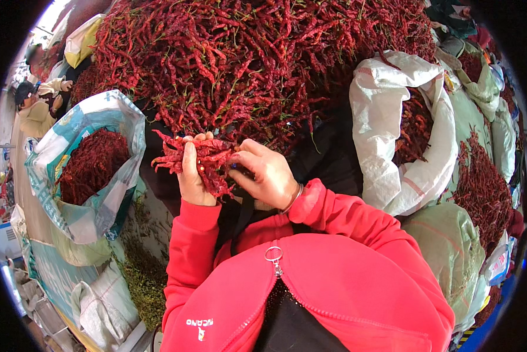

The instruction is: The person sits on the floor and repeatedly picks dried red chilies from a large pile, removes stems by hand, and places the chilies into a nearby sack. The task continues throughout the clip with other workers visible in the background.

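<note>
My left hand [196,171] is closed around a bunch of dried red chilli peppers [212,160], with the thumb lying across them. My right hand [263,174] is at the right side of the bunch, its fingertips bent against the pods; whether it grips one cannot be told. Just beyond both hands rises a large heap of dried red chillies [228,66], many with green or pale stems.
An open blue-and-white woven sack [127,119] with chillies stands left. Right is an open white woven sack [373,132] of chillies, beside another chilli pile [483,193]. Green stem debris [146,281] lies lower left. Another person [34,110] sits far left.
</note>
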{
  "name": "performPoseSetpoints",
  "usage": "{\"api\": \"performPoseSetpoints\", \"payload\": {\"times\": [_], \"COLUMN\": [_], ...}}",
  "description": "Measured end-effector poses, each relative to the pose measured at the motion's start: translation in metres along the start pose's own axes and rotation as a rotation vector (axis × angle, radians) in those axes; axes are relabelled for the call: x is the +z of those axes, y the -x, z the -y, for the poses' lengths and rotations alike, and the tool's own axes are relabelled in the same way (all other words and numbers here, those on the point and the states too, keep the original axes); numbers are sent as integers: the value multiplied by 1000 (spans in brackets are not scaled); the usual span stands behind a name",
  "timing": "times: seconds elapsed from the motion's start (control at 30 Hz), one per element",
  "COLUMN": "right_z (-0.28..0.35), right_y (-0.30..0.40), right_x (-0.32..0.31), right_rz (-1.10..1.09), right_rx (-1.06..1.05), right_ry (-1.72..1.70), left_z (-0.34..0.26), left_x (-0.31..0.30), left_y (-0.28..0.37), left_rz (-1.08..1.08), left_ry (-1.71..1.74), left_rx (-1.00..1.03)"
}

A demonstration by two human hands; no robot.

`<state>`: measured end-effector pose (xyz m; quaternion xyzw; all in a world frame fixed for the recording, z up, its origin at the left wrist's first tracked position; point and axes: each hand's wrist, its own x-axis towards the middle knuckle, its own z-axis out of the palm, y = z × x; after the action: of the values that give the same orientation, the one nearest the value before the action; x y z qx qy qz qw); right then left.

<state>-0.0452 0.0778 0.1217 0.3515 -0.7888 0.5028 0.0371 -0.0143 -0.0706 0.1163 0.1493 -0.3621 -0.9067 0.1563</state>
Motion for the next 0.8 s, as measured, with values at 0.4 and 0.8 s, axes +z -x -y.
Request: {"api": "performPoseSetpoints", "payload": {"times": [0.4, 0.8], "right_z": [-11, -17], "right_y": [5, 7], "right_x": [5, 12], "right_rz": [-115, -60], "right_rx": [59, 203], "right_ry": [-65, -573], "left_z": [18, 21], "left_x": [15, 3], "left_y": [7, 4], "left_rz": [-83, -32], "left_ry": [-35, 29], "left_rx": [-17, -112]}}
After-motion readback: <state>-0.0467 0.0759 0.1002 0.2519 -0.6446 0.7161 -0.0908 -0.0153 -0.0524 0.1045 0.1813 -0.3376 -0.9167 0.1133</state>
